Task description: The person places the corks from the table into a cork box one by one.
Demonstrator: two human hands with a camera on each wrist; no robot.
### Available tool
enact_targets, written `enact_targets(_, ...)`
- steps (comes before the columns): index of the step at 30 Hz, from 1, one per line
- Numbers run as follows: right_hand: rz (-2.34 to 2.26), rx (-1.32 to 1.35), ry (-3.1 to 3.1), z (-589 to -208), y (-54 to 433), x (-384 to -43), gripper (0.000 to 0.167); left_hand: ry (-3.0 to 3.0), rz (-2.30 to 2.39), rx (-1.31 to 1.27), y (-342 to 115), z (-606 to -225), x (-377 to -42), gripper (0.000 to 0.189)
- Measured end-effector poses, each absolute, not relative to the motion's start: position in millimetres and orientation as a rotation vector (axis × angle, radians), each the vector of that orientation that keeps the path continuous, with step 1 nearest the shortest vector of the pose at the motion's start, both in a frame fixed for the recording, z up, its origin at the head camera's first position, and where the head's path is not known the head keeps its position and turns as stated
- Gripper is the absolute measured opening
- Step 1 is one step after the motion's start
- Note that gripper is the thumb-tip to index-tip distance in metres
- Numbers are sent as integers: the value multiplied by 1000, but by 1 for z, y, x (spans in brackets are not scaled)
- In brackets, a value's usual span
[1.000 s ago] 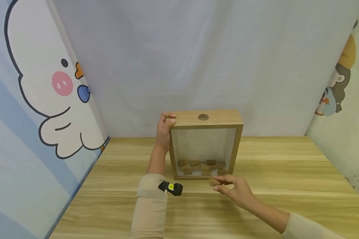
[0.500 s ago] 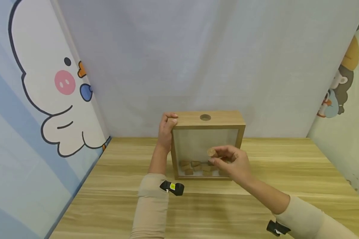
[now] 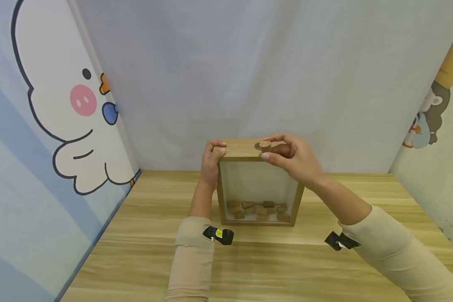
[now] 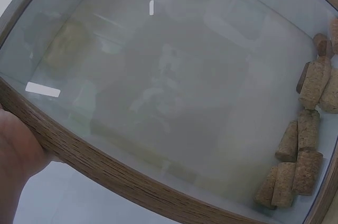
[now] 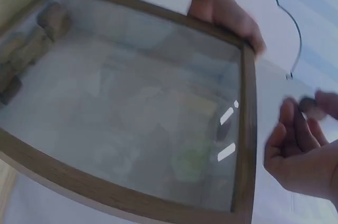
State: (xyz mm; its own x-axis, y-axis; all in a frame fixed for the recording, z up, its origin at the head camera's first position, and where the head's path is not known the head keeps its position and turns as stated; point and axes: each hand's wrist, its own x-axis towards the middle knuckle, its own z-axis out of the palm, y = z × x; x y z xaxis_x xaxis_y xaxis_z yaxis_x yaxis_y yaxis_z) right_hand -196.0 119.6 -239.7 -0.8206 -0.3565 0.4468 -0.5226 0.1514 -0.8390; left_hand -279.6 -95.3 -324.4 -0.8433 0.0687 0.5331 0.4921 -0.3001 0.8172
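A wooden shadow box point(image 3: 241, 159) with a clear front stands upright on the table. Its top has a round hole point(image 3: 257, 146). My left hand point(image 3: 211, 161) grips the box's upper left corner, thumb and fingers over the top edge. Between thumb and fingers my right hand point(image 3: 300, 161) pinches a cork point(image 3: 265, 147), held upright right beside the hole and partly overlapping it in the head view. Inside, several corks point(image 4: 311, 84) lie along the bottom of the box. In the right wrist view the right hand and its cork are blurred.
The box stands on a wood-grain table point(image 3: 143, 251), close to a pale curtain point(image 3: 211, 63) behind. Cartoon-printed panels point(image 3: 45, 105) flank both sides. Each sleeve carries a small black wrist camera point(image 3: 219, 235).
My right hand has carried the cork up from low in front of the box, past the clear front, to the hole on top. My left hand keeps its grip on the corner.
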Motion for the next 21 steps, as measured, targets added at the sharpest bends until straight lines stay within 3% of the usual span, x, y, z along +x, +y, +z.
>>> enact_targets(9,1818,795,-2563,-211,123,-222,25,-1649,-2249,-683,-97,-321,-278,12)
enact_targets(21,1485,579,-2902,-186,124,-257,27,-1652,-2249,-692,-96,-323,-279,11)
